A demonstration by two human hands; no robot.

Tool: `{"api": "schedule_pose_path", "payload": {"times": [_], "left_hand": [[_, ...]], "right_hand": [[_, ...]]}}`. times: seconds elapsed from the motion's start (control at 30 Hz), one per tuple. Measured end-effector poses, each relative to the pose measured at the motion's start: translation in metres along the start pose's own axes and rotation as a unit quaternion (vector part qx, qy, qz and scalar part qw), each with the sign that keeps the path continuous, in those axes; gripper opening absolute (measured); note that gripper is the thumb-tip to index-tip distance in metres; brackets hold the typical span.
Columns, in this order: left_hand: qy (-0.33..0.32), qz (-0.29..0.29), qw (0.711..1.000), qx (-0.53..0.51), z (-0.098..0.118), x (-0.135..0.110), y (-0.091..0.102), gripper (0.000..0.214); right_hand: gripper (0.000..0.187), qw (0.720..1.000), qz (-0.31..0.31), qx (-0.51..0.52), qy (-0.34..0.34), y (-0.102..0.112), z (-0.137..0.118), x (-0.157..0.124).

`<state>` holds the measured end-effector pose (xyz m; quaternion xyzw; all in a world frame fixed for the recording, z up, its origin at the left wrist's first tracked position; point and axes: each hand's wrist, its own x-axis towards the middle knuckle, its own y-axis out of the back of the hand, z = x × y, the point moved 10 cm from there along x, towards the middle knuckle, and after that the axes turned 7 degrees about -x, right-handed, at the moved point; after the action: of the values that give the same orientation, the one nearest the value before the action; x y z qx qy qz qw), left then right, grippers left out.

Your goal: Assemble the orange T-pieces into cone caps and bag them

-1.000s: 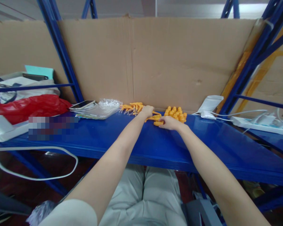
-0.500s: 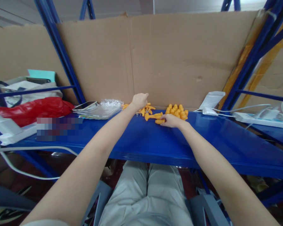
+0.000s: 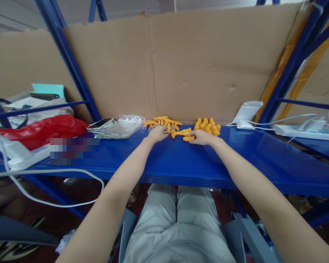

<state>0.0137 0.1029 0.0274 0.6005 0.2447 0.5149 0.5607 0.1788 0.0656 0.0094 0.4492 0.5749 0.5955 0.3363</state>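
My right hand (image 3: 202,137) is closed on a small orange plastic piece (image 3: 188,138), whose end sticks out to the left of the fingers. Just beyond it lies a longer orange piece (image 3: 181,132) with a wide end. My left hand (image 3: 157,134) rests low over the table, its fingers pinched together beside orange parts with small metal chains; what they hold is hidden. A loose pile of orange keychain-like pieces (image 3: 163,121) with chains lies behind the left hand. Behind the right hand several knobbly orange pieces (image 3: 207,126) stand in a tight cluster.
The blue tabletop (image 3: 178,162) ends at a cardboard wall (image 3: 192,65). Clear plastic bags (image 3: 124,128) and a phone (image 3: 101,124) lie left of the pile. A red bag (image 3: 49,129) and a white cable (image 3: 57,171) are further left. Power strips (image 3: 304,132) stand right.
My left hand has come down and nearer to me from above the pile, so more of the orange pieces shows. The right hand stays on its orange piece. The view has shifted slightly.
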Motion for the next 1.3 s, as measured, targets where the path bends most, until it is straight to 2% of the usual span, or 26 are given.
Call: {"api": "schedule_pose_path", "payload": {"times": [0.17, 0.27, 0.37, 0.5, 0.63, 0.8, 0.93, 1.07, 1.3], "left_hand": [[0.062, 0.043, 0.997, 0.008, -0.032, -0.004, 0.012, 0.032], [0.105, -0.002, 0.994, 0.028, -0.046, -0.008, 0.005, 0.036], [0.114, -0.056, 0.991, 0.038, -0.050, -0.008, -0.007, 0.039], [0.093, -0.039, 0.995, 0.015, -0.047, -0.004, -0.008, 0.036], [0.085, -0.009, 0.995, -0.052, -0.045, -0.002, -0.005, 0.036], [0.003, 0.037, 0.994, -0.104, -0.024, 0.000, 0.005, 0.035], [-0.036, 0.039, 0.992, -0.119, -0.012, 0.000, 0.004, 0.034], [-0.035, 0.025, 0.991, -0.124, -0.009, -0.001, 0.001, 0.036], [-0.030, 0.034, 0.991, -0.128, -0.010, -0.001, 0.003, 0.037]], "right_hand": [[0.030, 1.000, -0.012, -0.002, -0.007, -0.001, 0.000, 0.000], [0.029, 1.000, -0.013, -0.003, -0.013, 0.000, 0.000, -0.002], [0.029, 1.000, -0.016, -0.002, -0.012, 0.000, -0.001, -0.004], [0.030, 1.000, -0.008, -0.007, -0.021, 0.000, 0.001, -0.004], [0.029, 0.999, 0.018, -0.005, -0.038, 0.005, 0.005, -0.002], [0.030, 0.995, 0.083, -0.004, -0.064, 0.022, 0.012, -0.002], [0.029, 0.991, 0.111, 0.003, -0.072, 0.029, 0.016, -0.003], [0.028, 0.992, 0.112, 0.009, -0.063, 0.028, 0.015, -0.002], [0.024, 0.991, 0.131, 0.019, -0.033, 0.024, 0.019, 0.003]]}}
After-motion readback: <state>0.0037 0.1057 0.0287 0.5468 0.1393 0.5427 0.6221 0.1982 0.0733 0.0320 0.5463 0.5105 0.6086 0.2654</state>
